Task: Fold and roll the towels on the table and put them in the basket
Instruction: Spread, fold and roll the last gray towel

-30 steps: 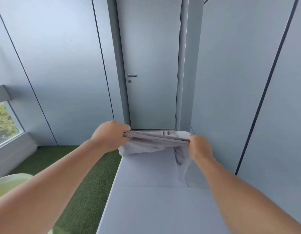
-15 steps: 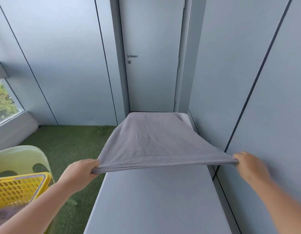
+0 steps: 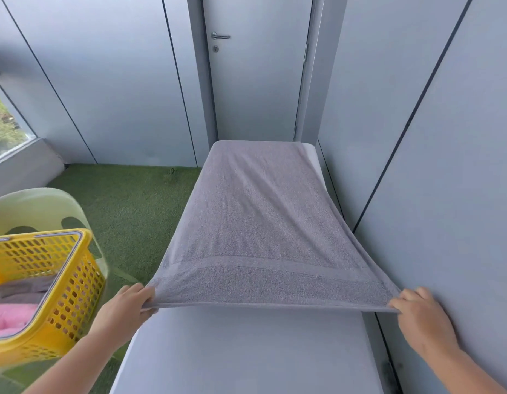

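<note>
A grey towel (image 3: 255, 223) lies spread lengthwise over the far half of the long grey table (image 3: 246, 354). Its near edge is lifted a little off the tabletop and pulled taut. My left hand (image 3: 127, 311) pinches the near left corner. My right hand (image 3: 420, 317) pinches the near right corner, close to the wall. A yellow perforated basket (image 3: 61, 294) stands at the left on a pale green chair; rolled grey and pink towels lie inside it.
A pale green plastic chair (image 3: 39, 206) holds the basket at the left. Green artificial turf (image 3: 127, 211) covers the floor. Grey wall panels (image 3: 445, 166) run along the table's right side, and a shut door (image 3: 258, 81) stands behind its far end.
A second ago both hands held the towel bunched at the far end. They have pulled it toward me and apart, so it now lies spread out and lower over the table.
</note>
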A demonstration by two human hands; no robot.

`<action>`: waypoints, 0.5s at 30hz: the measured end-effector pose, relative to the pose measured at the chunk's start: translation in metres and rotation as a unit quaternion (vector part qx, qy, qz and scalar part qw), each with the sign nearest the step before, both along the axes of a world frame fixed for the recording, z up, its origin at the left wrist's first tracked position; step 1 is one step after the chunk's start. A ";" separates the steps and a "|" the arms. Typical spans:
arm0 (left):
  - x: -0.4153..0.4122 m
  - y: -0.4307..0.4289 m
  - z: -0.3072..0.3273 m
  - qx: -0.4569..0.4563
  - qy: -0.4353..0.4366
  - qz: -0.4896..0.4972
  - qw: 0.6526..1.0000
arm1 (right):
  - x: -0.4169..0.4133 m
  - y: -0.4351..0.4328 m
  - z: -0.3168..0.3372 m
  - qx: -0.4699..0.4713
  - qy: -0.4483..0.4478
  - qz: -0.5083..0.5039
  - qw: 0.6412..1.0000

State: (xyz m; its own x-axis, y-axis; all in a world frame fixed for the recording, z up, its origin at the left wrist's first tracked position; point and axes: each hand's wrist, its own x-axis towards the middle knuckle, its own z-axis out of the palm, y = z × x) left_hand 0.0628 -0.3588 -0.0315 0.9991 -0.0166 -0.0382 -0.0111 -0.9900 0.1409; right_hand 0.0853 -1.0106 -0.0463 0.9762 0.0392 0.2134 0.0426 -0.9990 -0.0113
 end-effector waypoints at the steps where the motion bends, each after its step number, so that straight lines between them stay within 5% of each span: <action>1: -0.015 0.001 -0.008 -0.002 0.009 0.006 1.000 | -0.014 -0.001 -0.008 0.007 0.003 0.003 1.000; 15: -0.144 0.018 -0.059 -0.148 0.035 0.131 0.980 | -0.178 0.026 -0.053 0.103 0.058 -0.062 0.991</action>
State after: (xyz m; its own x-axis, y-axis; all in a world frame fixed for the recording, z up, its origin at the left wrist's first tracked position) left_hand -0.0811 -0.3409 -0.0908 0.9658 0.2192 -0.1389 0.2576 -0.8734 0.4134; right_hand -0.0929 -0.9844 -0.0994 0.9892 -0.1161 0.0900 -0.0948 -0.9725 -0.2127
